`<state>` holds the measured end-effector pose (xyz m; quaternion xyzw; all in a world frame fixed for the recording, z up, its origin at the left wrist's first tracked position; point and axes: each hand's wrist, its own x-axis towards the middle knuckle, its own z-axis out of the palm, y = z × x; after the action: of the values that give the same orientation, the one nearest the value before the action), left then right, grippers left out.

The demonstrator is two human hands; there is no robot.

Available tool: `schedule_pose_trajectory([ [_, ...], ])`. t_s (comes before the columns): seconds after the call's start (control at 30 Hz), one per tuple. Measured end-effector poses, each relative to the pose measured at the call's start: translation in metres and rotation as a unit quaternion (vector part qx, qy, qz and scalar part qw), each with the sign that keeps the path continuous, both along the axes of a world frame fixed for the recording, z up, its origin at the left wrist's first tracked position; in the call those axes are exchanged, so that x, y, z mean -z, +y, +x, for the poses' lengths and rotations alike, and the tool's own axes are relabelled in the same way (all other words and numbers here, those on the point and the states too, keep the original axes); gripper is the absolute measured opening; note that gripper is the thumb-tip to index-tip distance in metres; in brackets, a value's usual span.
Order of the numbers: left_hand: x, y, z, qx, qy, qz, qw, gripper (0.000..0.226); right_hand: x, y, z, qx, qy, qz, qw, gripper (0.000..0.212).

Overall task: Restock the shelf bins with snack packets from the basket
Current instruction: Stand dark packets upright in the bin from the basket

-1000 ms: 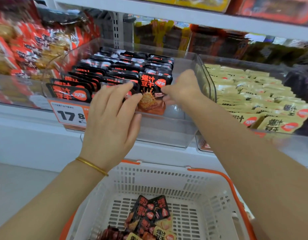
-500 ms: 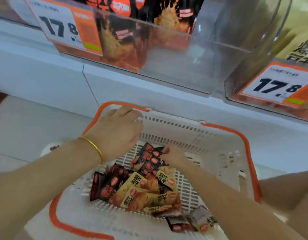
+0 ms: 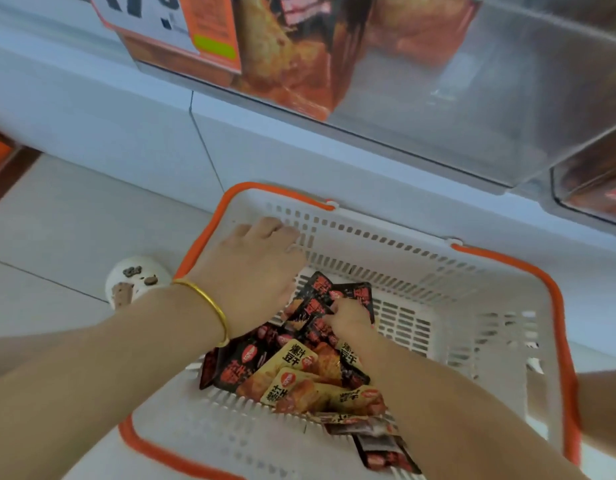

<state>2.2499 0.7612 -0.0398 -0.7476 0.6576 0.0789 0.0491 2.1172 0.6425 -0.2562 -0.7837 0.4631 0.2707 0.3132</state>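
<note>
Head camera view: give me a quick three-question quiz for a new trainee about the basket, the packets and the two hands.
1. True or false: the right hand is down among the black packets in the basket.
2. Which hand wears the gold bangle? A) left hand B) right hand C) neither
3. Fill in: the white basket's rim is coloured ____.

Key: 1 true; 2 A; 3 orange.
</note>
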Motion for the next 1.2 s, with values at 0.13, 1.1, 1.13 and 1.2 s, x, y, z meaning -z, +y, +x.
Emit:
schedule_pose_trajectory([
  [0.13, 0.002, -0.005, -0.002, -0.004, -0.013, 0.05, 0.999, 0.036, -0.031, -0.003, -0.014, 0.148, -0.179, 0.059, 0.971, 0.019],
  [1.1, -0.128, -0.062, 0.016, -0.071, -0.03, -0.457, 0.886, 0.045, -0.41, -0.083, 0.032, 0.078, -0.399, -0.359, 0.84, 0.036],
  [1.13, -0.126, -0.064, 0.018, -0.074, -0.047, -0.439, 0.894, 0.047, -0.406, -0.089, 0.041, 0.077, -0.362, -0.339, 0.865, 0.035],
  [1.2, -0.122, -0.066, 0.02, -0.076, -0.066, -0.422, 0.901, 0.049, -0.392, -0.1, 0.056, 0.095, -0.313, -0.287, 0.9, 0.033],
])
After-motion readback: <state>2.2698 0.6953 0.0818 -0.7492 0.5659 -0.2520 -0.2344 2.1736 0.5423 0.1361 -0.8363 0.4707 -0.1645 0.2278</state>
